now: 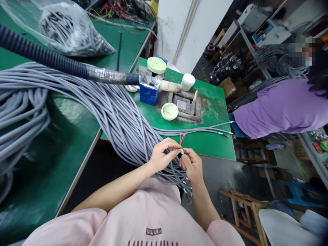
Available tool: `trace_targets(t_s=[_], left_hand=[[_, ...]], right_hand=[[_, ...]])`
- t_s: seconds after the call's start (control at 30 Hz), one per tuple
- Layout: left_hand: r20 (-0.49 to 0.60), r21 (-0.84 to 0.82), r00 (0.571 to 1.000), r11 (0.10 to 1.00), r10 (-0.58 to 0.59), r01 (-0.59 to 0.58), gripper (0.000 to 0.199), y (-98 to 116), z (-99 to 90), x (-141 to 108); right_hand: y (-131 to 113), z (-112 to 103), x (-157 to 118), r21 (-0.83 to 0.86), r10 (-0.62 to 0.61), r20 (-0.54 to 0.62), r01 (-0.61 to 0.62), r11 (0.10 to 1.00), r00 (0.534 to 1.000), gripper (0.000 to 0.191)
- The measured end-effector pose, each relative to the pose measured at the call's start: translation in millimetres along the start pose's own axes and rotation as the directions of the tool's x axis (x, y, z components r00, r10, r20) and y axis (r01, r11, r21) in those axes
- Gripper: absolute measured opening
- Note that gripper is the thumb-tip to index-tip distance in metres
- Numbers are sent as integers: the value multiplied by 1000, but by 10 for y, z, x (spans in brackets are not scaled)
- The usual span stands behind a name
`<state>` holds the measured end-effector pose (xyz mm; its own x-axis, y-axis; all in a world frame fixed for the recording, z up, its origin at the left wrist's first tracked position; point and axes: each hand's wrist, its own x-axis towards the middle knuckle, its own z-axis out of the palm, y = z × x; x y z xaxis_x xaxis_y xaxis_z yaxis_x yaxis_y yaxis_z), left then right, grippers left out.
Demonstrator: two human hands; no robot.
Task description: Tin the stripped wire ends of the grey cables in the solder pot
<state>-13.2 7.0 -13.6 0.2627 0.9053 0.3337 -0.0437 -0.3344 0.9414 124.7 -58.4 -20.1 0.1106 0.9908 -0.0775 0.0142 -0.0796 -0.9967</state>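
At upper left, a bag [69, 32] lay above a dark hose [51, 61], which reached a blue box [148, 94] in the upper middle. Grey cables [125, 119] swept from the left edge to the centre. There the left hand [163, 156], thumb and fingers brought together, pinched a cable [182, 150] at its end, where coloured wires [182, 139] stuck up. A cup [169, 111] stood above. Right of centre, the right hand [192, 165], fingers curled in, gripped the same cable. A person [284, 106] in purple was at far right.
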Motion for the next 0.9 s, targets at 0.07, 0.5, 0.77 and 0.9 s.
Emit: trace_targets(t_s=[0.07, 0.5, 0.77, 0.9], left_hand=[[-38, -23, 997, 998, -65, 64, 5, 2, 14, -4], [-53, -125, 975, 970, -215, 207, 13, 58, 42, -15], [-31, -93, 986, 983, -165, 161, 9, 35, 46, -65], [19, -18, 999, 999, -50, 51, 11, 75, 33, -43]], right_hand=[[-39, 26, -24, -123, -43, -63, 35, 992, 997, 34], [-73, -19, 46, -447, -367, 147, 393, 804, 918, 45], [-62, -20, 24, -425, -179, 74, 194, 884, 981, 39], [-53, -30, 54, -285, -113, 88, 134, 949, 990, 34]])
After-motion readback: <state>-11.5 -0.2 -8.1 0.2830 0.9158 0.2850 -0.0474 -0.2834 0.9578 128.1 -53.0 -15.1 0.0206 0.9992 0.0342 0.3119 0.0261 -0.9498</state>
